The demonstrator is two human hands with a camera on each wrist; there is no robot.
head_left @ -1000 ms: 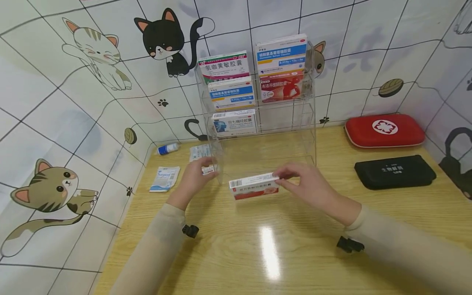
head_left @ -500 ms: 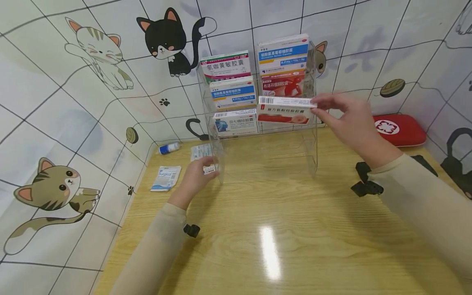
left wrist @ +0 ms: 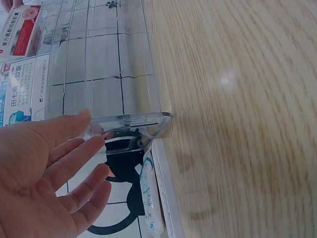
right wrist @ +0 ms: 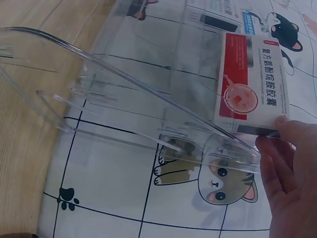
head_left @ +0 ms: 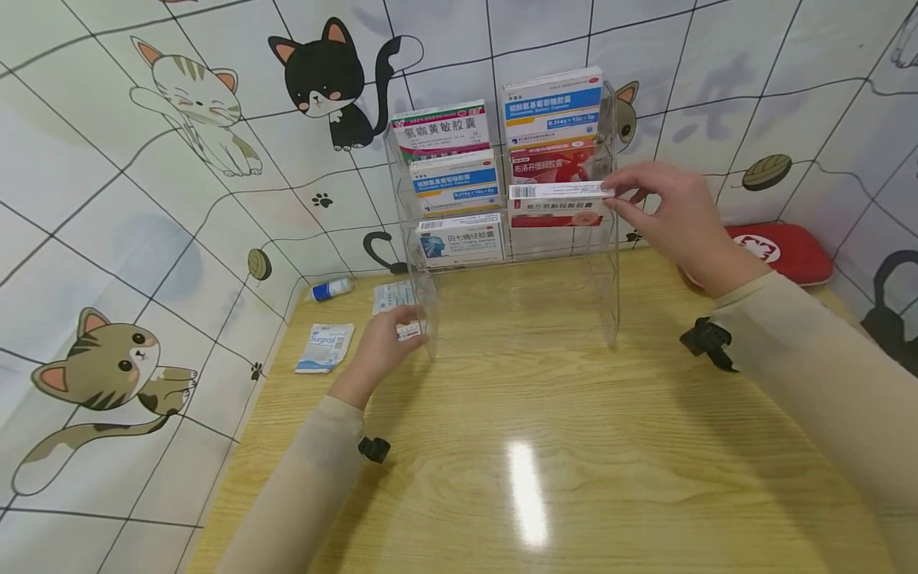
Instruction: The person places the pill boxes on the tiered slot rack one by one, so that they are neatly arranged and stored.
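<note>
A clear stepped rack (head_left: 610, 299) stands on the wooden table against the wall. My right hand (head_left: 674, 227) pinches the right end of a white and red medicine box (head_left: 555, 206) between thumb and fingers. That box is at the right of the rack's lowest filled tier, level with a white and blue box (head_left: 462, 241); the right wrist view shows its red front (right wrist: 235, 79) behind the clear plastic. At the rack's lower left side, my left hand (head_left: 383, 351) holds the side panel, thumb (left wrist: 81, 119) on one face and fingers on the other.
Higher tiers carry several boxes, among them a green and magenta one (head_left: 441, 131) and a red one (head_left: 552, 163). Left of the rack lie a surgical packet (head_left: 324, 348), a small blue-labelled bottle (head_left: 332, 289) and another packet (head_left: 393, 296). A red case (head_left: 796, 255) lies right, partly behind my right hand.
My right hand has carried the medicine box up from low in front of the rack to its right-hand tier, then lowered it slightly. The left hand has stayed at the rack's side.
</note>
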